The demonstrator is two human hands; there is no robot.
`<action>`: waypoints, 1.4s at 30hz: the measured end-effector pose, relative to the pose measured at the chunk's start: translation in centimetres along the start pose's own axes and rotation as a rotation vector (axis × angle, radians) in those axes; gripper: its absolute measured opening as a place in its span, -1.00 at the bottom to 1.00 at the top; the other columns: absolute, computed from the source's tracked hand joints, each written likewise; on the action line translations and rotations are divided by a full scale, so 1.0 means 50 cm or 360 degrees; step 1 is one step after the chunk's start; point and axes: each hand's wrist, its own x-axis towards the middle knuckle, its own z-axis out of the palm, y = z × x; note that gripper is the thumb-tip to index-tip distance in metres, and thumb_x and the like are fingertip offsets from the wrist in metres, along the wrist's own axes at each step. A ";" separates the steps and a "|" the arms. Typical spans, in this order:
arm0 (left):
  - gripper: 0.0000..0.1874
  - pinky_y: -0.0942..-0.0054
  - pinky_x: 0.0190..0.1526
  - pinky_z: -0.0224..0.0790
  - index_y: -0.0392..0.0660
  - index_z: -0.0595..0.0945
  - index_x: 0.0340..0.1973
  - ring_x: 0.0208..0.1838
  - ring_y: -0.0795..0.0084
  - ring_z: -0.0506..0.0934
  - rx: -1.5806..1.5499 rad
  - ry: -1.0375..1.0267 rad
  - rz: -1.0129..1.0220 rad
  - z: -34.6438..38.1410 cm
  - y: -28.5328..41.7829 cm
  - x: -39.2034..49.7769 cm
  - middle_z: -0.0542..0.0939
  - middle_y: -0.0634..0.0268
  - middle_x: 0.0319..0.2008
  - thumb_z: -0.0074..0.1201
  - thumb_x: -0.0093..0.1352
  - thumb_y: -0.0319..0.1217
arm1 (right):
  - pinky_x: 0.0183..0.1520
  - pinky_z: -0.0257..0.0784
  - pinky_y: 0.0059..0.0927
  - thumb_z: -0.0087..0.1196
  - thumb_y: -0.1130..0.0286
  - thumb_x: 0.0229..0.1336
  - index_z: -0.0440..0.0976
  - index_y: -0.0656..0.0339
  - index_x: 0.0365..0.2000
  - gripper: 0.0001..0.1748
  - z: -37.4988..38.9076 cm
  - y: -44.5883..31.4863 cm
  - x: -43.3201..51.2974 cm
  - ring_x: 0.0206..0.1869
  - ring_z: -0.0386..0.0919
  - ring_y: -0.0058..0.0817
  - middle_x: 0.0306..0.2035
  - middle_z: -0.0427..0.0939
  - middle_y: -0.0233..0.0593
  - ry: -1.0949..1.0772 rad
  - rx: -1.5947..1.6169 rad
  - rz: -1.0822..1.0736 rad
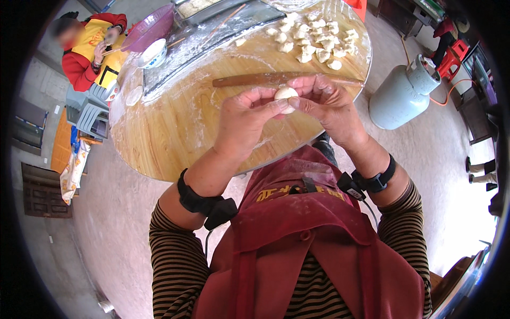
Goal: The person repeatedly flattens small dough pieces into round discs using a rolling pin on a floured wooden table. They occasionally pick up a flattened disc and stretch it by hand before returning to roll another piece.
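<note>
Between the fingers of my left hand (249, 115) and my right hand (328, 105) is a small round piece of dough (285, 94), pale and smooth on top. Both thumbs press its near side, while the index fingers curl around the far side. Just beyond my hands a long wooden rolling pin (249, 79) lies across the floured round wooden table (175, 135). Farther off, to the right, several lumpy pieces of dough (322, 56) sit in a loose cluster on the tabletop.
A floury dark board (207, 42) lies at the back left, near a purple basin (149, 28) and a white-and-blue bowl (153, 54). A person in a yellow apron (97, 42) holds chopsticks there. Right of the table stands a gas cylinder (400, 93) with an orange hose.
</note>
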 end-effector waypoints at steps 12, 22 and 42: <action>-0.66 0.50 0.00 0.56 -0.37 0.69 0.12 -0.11 0.45 0.71 0.0346 0.0092 0.0007 -0.015 0.011 -0.003 0.76 0.14 -0.02 0.32 0.49 -0.47 | -0.13 0.53 -0.62 0.41 0.45 0.32 0.65 0.37 -0.11 -0.77 -0.006 -0.011 -0.004 -0.22 0.57 -0.75 -0.27 0.68 -0.44 0.0065 -0.0413 0.0172; -0.67 0.59 -0.09 0.54 -0.32 0.76 0.05 -0.21 0.62 0.66 0.0716 0.0075 0.0103 -0.010 0.001 0.001 0.78 0.30 -0.16 0.41 0.43 -0.42 | -0.32 0.37 -0.62 0.50 0.39 0.22 0.66 0.32 -0.17 -0.72 0.003 0.006 0.001 -0.39 0.38 -0.78 -0.46 0.48 -0.57 0.0108 -0.0612 -0.0075; -0.71 0.57 -0.08 0.56 -0.33 0.78 -0.02 -0.16 0.59 0.69 0.0370 -0.0004 0.0148 -0.006 -0.028 0.012 0.80 0.25 -0.19 0.41 0.44 -0.41 | -0.29 0.44 -0.63 0.44 0.41 0.28 0.62 0.34 -0.20 -0.75 -0.009 -0.014 0.002 -0.34 0.47 -0.79 -0.37 0.59 -0.50 -0.0096 -0.0548 0.0279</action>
